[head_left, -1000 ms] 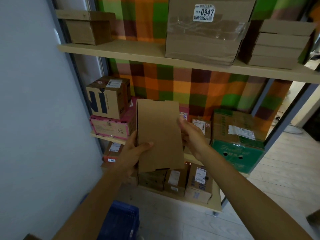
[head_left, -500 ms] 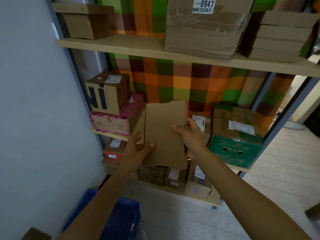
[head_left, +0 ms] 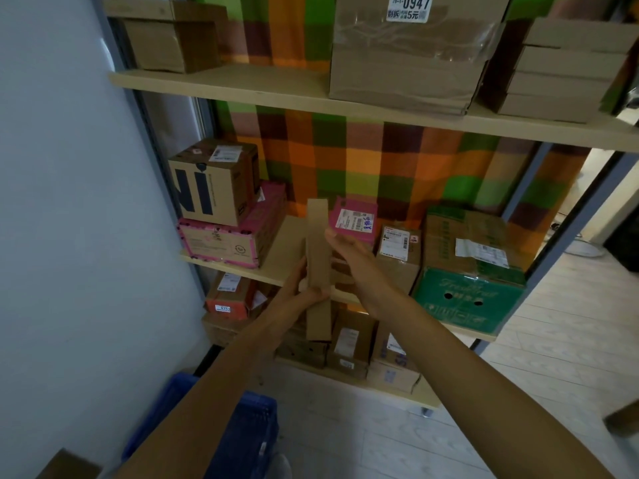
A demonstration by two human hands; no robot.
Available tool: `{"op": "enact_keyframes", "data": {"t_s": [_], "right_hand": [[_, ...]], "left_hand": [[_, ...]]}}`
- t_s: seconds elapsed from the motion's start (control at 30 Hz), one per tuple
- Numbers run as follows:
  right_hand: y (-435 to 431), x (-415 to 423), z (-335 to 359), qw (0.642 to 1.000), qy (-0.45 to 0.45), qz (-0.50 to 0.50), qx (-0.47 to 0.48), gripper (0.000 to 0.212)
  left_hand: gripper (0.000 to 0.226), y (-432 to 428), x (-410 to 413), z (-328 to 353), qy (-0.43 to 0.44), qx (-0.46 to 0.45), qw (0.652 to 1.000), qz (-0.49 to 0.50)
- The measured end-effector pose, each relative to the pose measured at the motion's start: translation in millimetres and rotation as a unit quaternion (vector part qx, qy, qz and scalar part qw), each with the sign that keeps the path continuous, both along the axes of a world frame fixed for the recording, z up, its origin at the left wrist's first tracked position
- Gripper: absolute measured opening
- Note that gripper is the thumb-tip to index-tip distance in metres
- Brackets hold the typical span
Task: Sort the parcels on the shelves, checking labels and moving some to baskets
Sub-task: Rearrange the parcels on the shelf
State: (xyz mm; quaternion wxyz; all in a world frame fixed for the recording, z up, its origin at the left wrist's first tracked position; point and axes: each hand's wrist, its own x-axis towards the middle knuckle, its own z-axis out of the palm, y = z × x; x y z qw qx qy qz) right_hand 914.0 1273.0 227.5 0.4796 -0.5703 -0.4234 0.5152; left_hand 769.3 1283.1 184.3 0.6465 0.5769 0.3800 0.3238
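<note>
Logging from the head feed: I see a flat brown parcel (head_left: 316, 236) held upright, its narrow edge toward the camera, in front of the middle shelf (head_left: 280, 250). The left hand (head_left: 298, 301) grasps it low down, fingers wrapped round the narrow edge. The right hand (head_left: 349, 252) lies against its right face, fingers straight, not clasping. Behind it on the shelf I note a pink parcel (head_left: 352, 219) with a white label, near the right fingertips, and a green box (head_left: 466, 300) farther right. A blue basket (head_left: 249, 437) sits on the floor under the left arm.
</note>
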Motion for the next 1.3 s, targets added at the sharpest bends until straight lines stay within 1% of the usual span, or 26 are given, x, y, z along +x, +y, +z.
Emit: {"op": "enact_keyframes", "data": {"t_s": [0.03,0.07,0.1,0.13,0.17,0.2,0.23,0.3,0.33,0.37,0.43,0.5,0.57,0.63,0.67,0.77,0.8,0.9,0.97,1.03,1.07,1.1,1.13,1.2,1.23,1.3], "right_hand": [[0,1,3,1.000,0.002,0.007,-0.002,0.103],[0,2,6,1.000,0.011,0.014,0.001,0.108],[1,3,7,0.999,0.022,0.024,0.005,0.103],[2,5,7,0.999,0.031,0.035,0.013,0.093],[2,5,9,0.998,0.033,0.051,0.020,0.084],[1,7,9,0.997,0.030,0.065,0.023,0.083],[0,7,10,0.996,0.022,0.085,0.019,0.090],[-2,8,7,0.993,0.010,0.119,0.009,0.122],[-3,7,7,0.991,0.008,0.132,0.007,0.134],[-3,7,7,0.990,0.005,0.139,0.007,0.141],[-2,7,10,0.989,0.002,0.149,0.013,0.145],[1,6,13,0.990,0.008,0.138,0.027,0.133],[3,3,14,0.992,0.013,0.116,0.035,0.113],[4,2,12,0.994,0.006,0.096,0.045,0.101],[4,2,11,0.995,0.007,0.090,0.048,0.099],[3,4,7,0.996,0.024,0.067,0.044,0.102],[3,4,6,0.997,0.026,0.059,0.046,0.102],[4,5,2,0.998,0.025,0.027,0.057,0.093],[8,4,-2,0.998,0.024,0.004,0.064,0.082],[10,0,-5,0.998,0.013,-0.030,0.061,0.068],[10,-3,-5,0.997,0.006,-0.043,0.066,0.061],[9,-5,-4,0.996,-0.002,-0.057,0.074,0.058],[7,-6,-4,0.995,-0.007,-0.066,0.081,0.060],[6,-3,-2,0.993,-0.004,-0.083,0.085,0.073],[4,1,1,0.992,0.006,-0.098,0.084,0.070],[4,9,5,0.989,0.048,-0.126,0.066,0.053]], "left_hand": [[0.075,-1,-2,0,-0.002,0.002,1.000,-0.010],[0.063,-2,-3,0,0.002,-0.001,1.000,-0.020],[0.054,-5,-5,2,-0.003,-0.004,1.000,-0.029],[0.049,-8,-6,3,-0.010,-0.004,0.999,-0.037],[0.047,-10,-8,5,-0.018,-0.004,0.999,-0.042],[0.050,-12,-8,6,-0.024,-0.002,0.999,-0.047],[0.056,-12,-9,7,-0.029,0.004,0.998,-0.047],[0.067,-15,-11,12,-0.030,0.018,0.998,-0.044],[0.070,-16,-13,14,-0.027,0.024,0.998,-0.044],[0.071,-17,-13,17,-0.028,0.027,0.998,-0.042],[0.071,-18,-15,21,-0.032,0.034,0.998,-0.034],[0.065,-18,-16,25,-0.031,0.043,0.998,-0.035],[0.061,-19,-16,28,-0.029,0.049,0.997,-0.043],[0.066,-20,-14,31,-0.017,0.047,0.997,-0.053],[0.068,-21,-13,33,-0.010,0.047,0.998,-0.051],[0.051,-24,-10,37,-0.003,0.059,0.998,-0.030],[0.049,-24,-10,39,0.000,0.065,0.998,-0.027],[0.054,-26,-5,46,0.016,0.094,0.995,-0.018],[0.060,-23,4,39,0.084,0.150,0.985,0.023],[0.071,-20,10,33,0.186,0.198,0.958,0.092],[0.072,-19,11,29,0.206,0.203,0.948,0.130],[0.067,-16,9,25,0.197,0.200,0.946,0.160],[0.059,-13,5,21,0.167,0.183,0.952,0.180],[0.050,-8,-6,19,0.087,0.119,0.971,0.191],[0.050,-7,-12,20,0.049,0.084,0.978,0.187],[0.048,-6,-21,20,0.000,0.032,0.983,0.182]]}}
